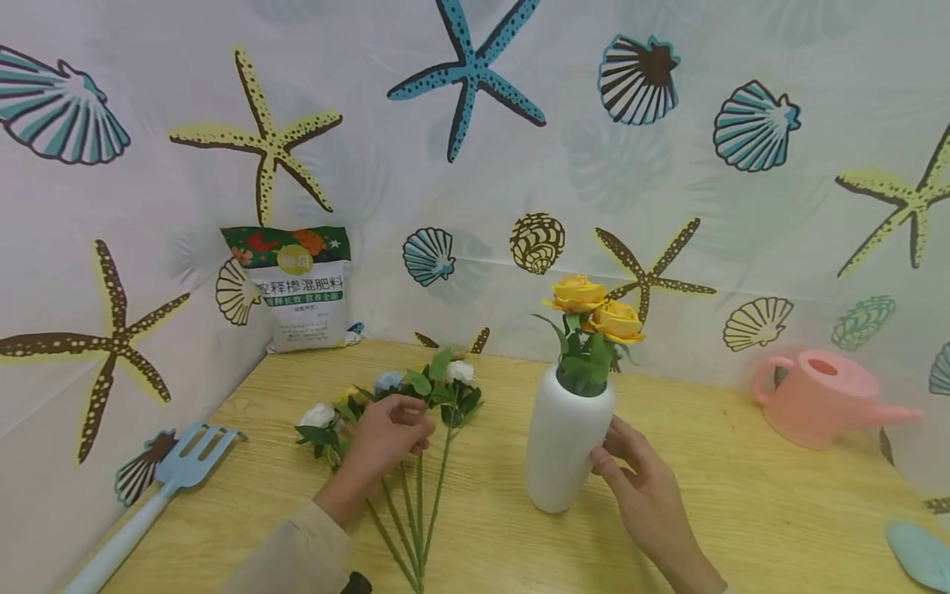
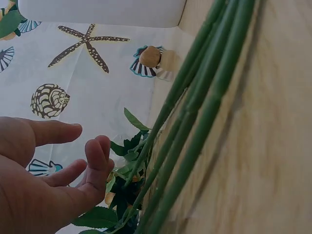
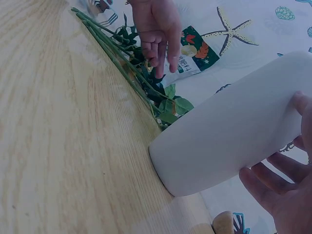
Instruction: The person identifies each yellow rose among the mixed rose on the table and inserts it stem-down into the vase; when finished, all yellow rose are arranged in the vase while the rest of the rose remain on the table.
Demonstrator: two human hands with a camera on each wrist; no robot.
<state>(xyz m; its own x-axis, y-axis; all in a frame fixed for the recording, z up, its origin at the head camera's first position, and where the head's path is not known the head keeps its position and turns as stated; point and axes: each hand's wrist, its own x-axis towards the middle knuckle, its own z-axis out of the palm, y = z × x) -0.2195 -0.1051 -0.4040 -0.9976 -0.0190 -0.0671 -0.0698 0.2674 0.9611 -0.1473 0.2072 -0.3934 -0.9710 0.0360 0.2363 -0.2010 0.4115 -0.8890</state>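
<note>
A white vase (image 1: 570,445) stands upright on the table, with two yellow roses (image 1: 597,307) and green leaves in its mouth. My right hand (image 1: 644,487) holds the vase from its right side, thumb and fingertips against the wall in the right wrist view. Over the heads of several loose artificial flowers hovers my left hand (image 1: 391,433), fingers loosely bent and nothing between them. Those flowers lie left of the vase: white roses (image 1: 319,415), a blue bloom (image 1: 387,380) and yellow ones partly hidden by the hand. Their green stems (image 2: 195,112) converge toward the near edge.
A fertilizer bag (image 1: 308,301) leans at the back left. A light blue hand fork (image 1: 178,474) lies along the left edge. At the right stand a pink watering can (image 1: 820,404) and part of a pale blue object (image 1: 920,554). A patterned cloth (image 1: 475,190) hangs behind.
</note>
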